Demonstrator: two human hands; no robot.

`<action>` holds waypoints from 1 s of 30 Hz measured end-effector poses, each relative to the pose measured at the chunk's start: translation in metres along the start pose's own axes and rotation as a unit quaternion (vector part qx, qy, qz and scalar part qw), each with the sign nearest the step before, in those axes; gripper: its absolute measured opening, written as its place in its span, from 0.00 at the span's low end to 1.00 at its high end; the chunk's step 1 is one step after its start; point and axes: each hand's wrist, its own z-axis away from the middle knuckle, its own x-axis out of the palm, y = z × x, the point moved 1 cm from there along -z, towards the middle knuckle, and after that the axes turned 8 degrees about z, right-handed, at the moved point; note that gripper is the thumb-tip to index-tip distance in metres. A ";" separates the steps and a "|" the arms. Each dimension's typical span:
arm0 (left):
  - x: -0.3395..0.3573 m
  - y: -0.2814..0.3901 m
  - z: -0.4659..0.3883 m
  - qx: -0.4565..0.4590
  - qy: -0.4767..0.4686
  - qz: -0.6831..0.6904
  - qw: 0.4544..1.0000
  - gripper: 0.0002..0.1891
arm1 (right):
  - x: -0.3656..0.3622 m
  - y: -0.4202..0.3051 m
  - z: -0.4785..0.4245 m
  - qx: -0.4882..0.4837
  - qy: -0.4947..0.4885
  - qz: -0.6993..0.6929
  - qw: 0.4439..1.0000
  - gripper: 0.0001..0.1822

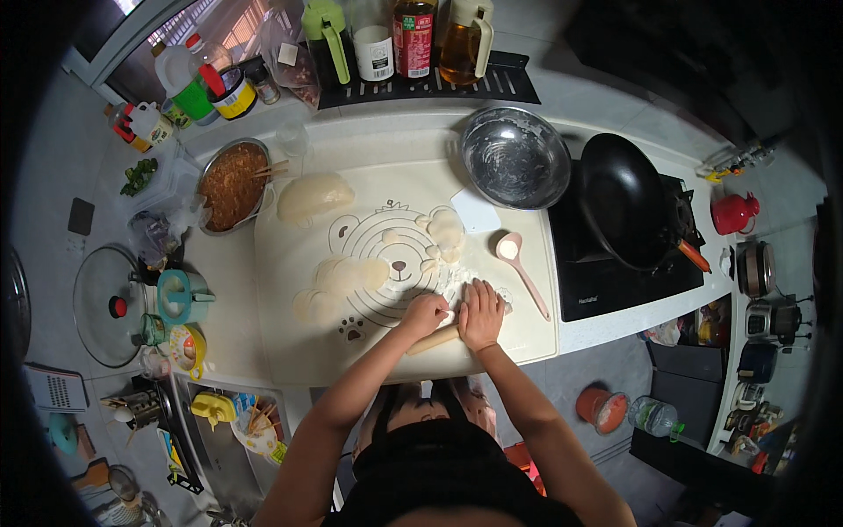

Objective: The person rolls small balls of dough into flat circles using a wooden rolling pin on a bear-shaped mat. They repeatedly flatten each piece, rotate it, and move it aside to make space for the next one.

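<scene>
My left hand (425, 316) pinches the edge of a small piece of dough (449, 317); most of it is hidden by my hands. My right hand (482, 317) lies palm down on a wooden rolling pin (433, 340), covering its right part. Both rest over a cream mat (296, 359) printed with a bear face. Flattened dough rounds (346, 275) overlap on the left of the print. Several small dough lumps (446, 232) sit at its upper right, near scattered flour (461, 273). A larger dough block (316, 196) lies at the mat's upper left.
A pink spoon (523, 277) with flour and a white scraper (479, 212) lie at right. Beyond them stand a steel bowl (516, 158) and a wok (622, 201) on the black cooktop (625, 290). A bowl of minced filling (234, 188) with chopsticks stands at left. Bottles (415, 39) line the back shelf.
</scene>
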 end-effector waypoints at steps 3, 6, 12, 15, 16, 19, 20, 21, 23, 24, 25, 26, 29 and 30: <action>-0.005 0.004 -0.001 -0.005 -0.017 0.014 1.000 0.05 | 0.005 -0.006 -0.025 -0.002 -0.016 0.012 1.000 0.28; -0.014 0.007 -0.006 -0.001 -0.033 -0.018 0.999 0.03 | 0.017 -0.011 -0.053 0.013 -0.014 0.011 1.000 0.28; -0.013 -0.001 -0.029 0.031 -0.014 -0.085 0.996 0.03 | 0.034 -0.015 -0.096 0.029 0.005 -0.051 0.998 0.26; -0.011 -0.008 -0.024 0.058 -0.010 -0.100 0.993 0.04 | 0.022 -0.015 -0.063 0.026 -0.035 -0.032 0.999 0.28; -0.009 -0.011 -0.023 0.079 -0.003 -0.105 0.991 0.05 | 0.018 -0.012 -0.044 0.006 -0.050 -0.016 0.999 0.30; -0.012 -0.016 -0.013 0.078 0.021 -0.028 0.996 0.07 | 0.006 -0.001 0.004 -0.016 -0.096 0.027 0.995 0.33; -0.013 -0.020 -0.010 0.047 0.012 -0.005 0.999 0.07 | 0.007 0.001 0.008 -0.028 -0.091 0.026 0.995 0.33; -0.014 -0.017 -0.008 0.019 0.009 0.018 1.000 0.07 | 0.005 0.001 0.004 -0.033 -0.083 0.030 0.996 0.33; -0.016 -0.009 -0.001 -0.038 0.007 0.065 0.997 0.06 | 0.008 -0.002 -0.016 -0.048 -0.069 0.036 0.996 0.32; -0.018 -0.009 0.000 -0.030 0.020 0.053 0.998 0.06 | 0.009 -0.006 -0.030 -0.061 -0.050 0.046 0.996 0.32; -0.018 -0.012 0.001 -0.022 0.030 0.040 0.999 0.05 | 0.013 -0.008 -0.042 -0.060 -0.033 0.042 0.997 0.31; -0.018 -0.015 0.000 -0.014 0.039 0.028 0.999 0.05 | 0.019 -0.010 -0.054 -0.052 -0.028 0.031 0.998 0.31; -0.021 -0.025 -0.010 0.086 0.072 -0.083 0.990 0.04 | 0.033 -0.016 -0.095 -0.021 -0.043 0.023 0.999 0.30; -0.023 -0.021 -0.013 0.067 0.064 -0.096 0.991 0.04 | 0.037 -0.017 -0.104 -0.015 -0.045 0.018 0.999 0.30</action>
